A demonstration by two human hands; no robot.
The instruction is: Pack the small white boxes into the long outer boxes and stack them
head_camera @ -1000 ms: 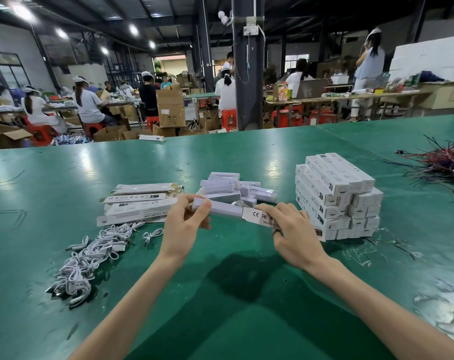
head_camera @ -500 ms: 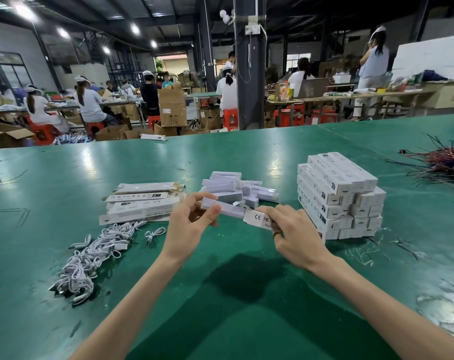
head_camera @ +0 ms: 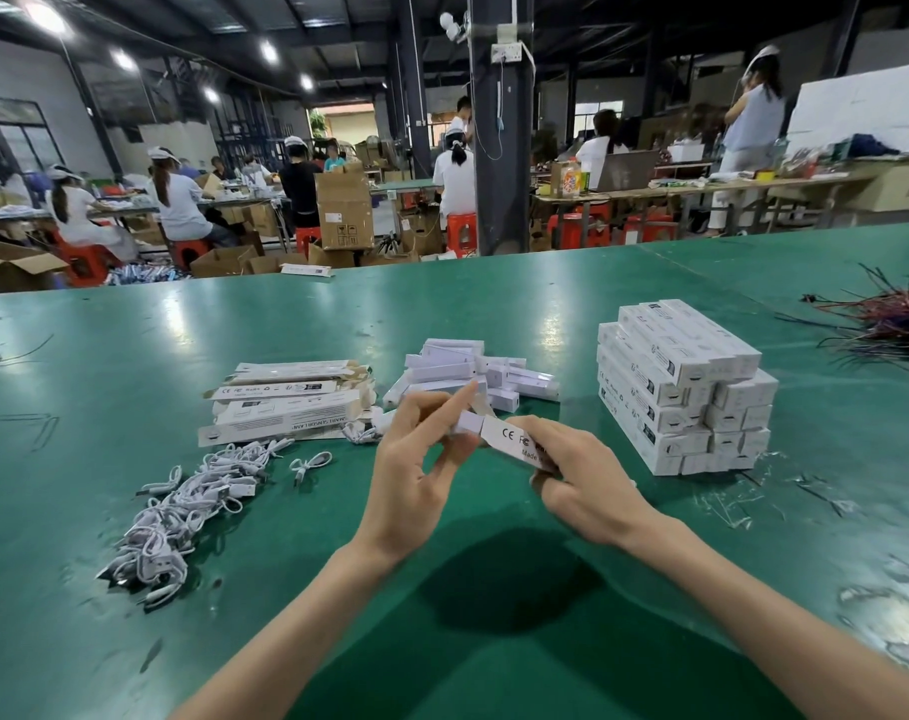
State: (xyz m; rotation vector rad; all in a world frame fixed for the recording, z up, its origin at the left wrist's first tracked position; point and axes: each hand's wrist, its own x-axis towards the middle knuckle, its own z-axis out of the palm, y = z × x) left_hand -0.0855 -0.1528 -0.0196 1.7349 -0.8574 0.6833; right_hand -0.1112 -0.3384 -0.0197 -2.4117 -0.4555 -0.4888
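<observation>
The green bench (head_camera: 130, 356) carries a stack of packed boxes (head_camera: 681, 387) on the right, flat outer boxes (head_camera: 286, 407) on the left, and loose small boxes (head_camera: 473, 371) between them. Nearer, the right hand (head_camera: 582, 480) grips a long outer box (head_camera: 509, 439). The left hand (head_camera: 416, 459) pinches a small white box (head_camera: 467, 422) poking from its open end.

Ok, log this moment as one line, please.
step: insertion | left hand: pinches small white box, partly inside | right hand: grips long outer box | finished stack: right of both hands
</observation>
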